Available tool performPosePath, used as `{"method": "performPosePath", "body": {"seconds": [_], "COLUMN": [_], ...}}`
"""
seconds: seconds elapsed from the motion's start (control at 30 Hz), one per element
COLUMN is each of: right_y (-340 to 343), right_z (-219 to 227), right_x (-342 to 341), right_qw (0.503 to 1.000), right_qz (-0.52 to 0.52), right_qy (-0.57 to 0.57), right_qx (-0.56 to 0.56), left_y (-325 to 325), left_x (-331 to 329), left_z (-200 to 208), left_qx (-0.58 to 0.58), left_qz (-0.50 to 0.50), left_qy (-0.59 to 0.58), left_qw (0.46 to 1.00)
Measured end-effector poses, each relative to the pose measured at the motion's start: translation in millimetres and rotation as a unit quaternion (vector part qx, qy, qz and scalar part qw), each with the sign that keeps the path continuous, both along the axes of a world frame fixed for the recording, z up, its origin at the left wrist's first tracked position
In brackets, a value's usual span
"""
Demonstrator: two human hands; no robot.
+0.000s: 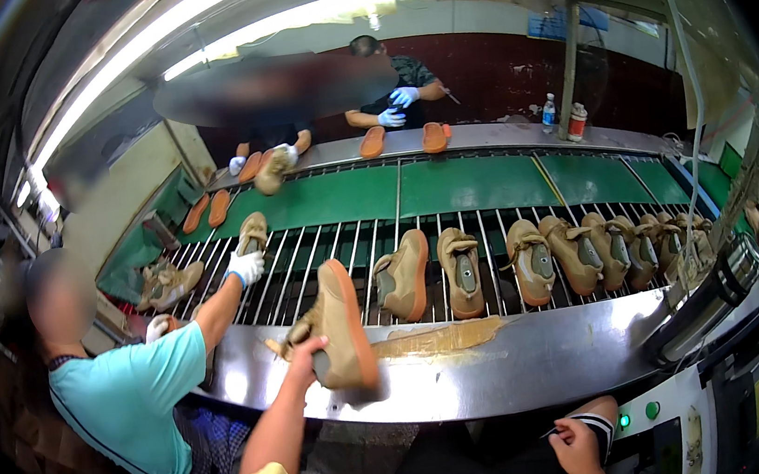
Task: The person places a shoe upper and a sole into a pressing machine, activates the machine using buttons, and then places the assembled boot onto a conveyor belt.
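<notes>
My left hand (pixel 311 359) grips a tan shoe (pixel 338 321) by its heel end, above the metal ledge (pixel 435 392) in front of me. The shoe is tilted up on its side, and its orange-brown sole faces right. Low at the right, my right hand (pixel 575 447) rests by my thigh with its fingers curled in; whatever may be between them is too small to make out. Beyond the ledge, a row of tan shoes (pixel 463 274) with soles attached stands on the roller rack (pixel 325 252); the nearest one to my held shoe is another tan shoe (pixel 403 276).
To my left, a co-worker in a turquoise shirt (pixel 134 387) holds a shoe (pixel 253 233) with a gloved hand. Two people work across the green belt (pixel 478 198), near loose soles (pixel 372 142). A dark metal cylinder (pixel 714 292) and green-lit buttons (pixel 652 410) stand at the right.
</notes>
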State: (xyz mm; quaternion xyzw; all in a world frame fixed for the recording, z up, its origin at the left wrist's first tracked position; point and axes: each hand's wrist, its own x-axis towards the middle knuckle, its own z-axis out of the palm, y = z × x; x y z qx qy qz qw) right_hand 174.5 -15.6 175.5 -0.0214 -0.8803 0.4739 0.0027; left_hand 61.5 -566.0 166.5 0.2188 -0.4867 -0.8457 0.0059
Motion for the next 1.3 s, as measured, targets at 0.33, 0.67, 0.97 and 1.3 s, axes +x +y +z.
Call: {"method": "performPosePath", "body": {"seconds": [0.33,0.67,0.97,1.3], "right_y": [64,71,122,153], "right_z": [-106,-104,80,246], "right_x": [35,39,8,56], "right_qw": [0.956,0.958,0.893,0.551], "right_qz": [-0.289,-0.282,-0.093,-0.045], "right_qy": [0.033,0.035,0.402,0.832], "right_qx": [-0.047,-0.039,0.182,0.056], "left_y": [-35,52,111,111], "left_x": [-230,-208,-23,6], "left_z": [-10,-14,-95,-99], "left_qx": [-0.483,-0.67,-0.814,-0.823], "left_qz": [-0.071,-0.033,-0.008,-0.002], "left_qy": [-0.057,-0.122,-0.011,-0.035], "left_qw": [0.871,0.732,0.58,0.567]}}
